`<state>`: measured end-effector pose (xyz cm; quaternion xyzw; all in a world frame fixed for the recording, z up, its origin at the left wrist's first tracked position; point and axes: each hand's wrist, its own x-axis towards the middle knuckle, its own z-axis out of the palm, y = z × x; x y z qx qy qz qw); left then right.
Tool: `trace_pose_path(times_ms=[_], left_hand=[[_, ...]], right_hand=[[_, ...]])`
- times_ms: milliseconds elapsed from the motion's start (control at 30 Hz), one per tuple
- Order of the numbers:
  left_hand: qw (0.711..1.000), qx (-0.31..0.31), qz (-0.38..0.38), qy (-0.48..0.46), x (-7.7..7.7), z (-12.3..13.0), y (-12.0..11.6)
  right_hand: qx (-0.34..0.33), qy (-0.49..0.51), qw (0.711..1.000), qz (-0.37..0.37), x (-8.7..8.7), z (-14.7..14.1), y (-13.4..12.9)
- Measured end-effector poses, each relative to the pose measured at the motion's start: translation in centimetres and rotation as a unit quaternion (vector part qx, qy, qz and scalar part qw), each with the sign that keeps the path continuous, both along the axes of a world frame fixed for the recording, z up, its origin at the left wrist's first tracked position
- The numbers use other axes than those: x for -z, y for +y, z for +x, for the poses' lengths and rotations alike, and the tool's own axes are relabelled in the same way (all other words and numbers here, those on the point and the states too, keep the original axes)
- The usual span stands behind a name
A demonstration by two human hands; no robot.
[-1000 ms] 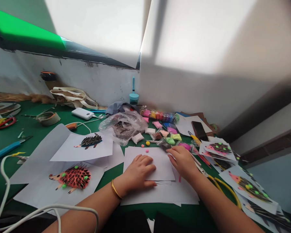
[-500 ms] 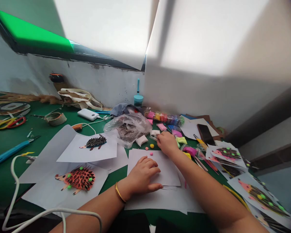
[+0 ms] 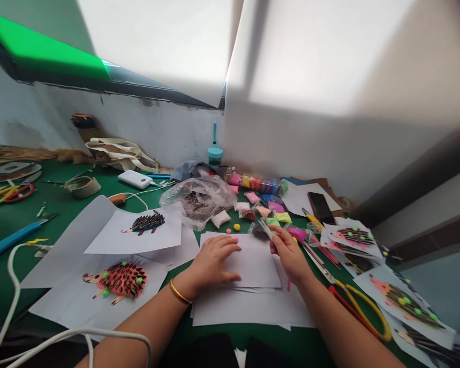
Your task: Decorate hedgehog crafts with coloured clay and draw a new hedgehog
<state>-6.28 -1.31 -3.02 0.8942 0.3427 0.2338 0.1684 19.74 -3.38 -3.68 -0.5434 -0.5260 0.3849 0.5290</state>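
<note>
My left hand [image 3: 214, 260] lies over the left part of a stack of white paper [image 3: 253, 268], fingers spread and nothing in them. At the paper's upper right corner, my right hand [image 3: 287, 253] pinches the clear plastic end of a small packet of dark clay [image 3: 261, 231]. Beyond the left fingertips lie small clay balls: a yellow ball [image 3: 236, 227], an orange ball [image 3: 228, 231] and a pink ball [image 3: 235, 239] partly behind the fingers. Past the right hand are several soft clay packets, among them a yellow-green packet [image 3: 282, 217] and a brown packet [image 3: 248, 214].
A clear bag of dark seeds [image 3: 199, 202] stands behind the paper. Hedgehog pictures [image 3: 122, 280] lie at left, more hedgehog pictures [image 3: 402, 301] at right. Yellow-and-red scissors [image 3: 368, 312] rest beside my right forearm. A white cable [image 3: 13, 291] loops at lower left.
My right hand has come back from the clay packets toward me, now with the dark packet pinched in it. My left hand stays over the paper, slightly farther left in view.
</note>
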Motion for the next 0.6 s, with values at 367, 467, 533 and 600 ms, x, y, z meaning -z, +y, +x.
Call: trace_pose_path(times_ms=[367, 467, 533, 600], left_hand=[[0.996, 0.018, 0.024, 0.086, -0.2, 1.1, -1.9], [0.995, 0.02, 0.044, 0.087, 0.1, 1.8, -2.2], [0.995, 0.024, 0.059, 0.08, 0.1, 2.0, -2.2], [0.995, 0.015, 0.081, 0.054, 0.1, 1.9, -2.0]], right_hand=[[0.037, 0.043, 0.998, 0.003, 2.8, 0.3, 0.2], [0.057, -0.001, 0.998, 0.021, 2.3, 0.6, 0.2], [0.076, -0.049, 0.995, 0.041, 1.6, 0.8, 0.0], [0.066, -0.113, 0.99, 0.06, 0.7, 0.7, -0.5]])
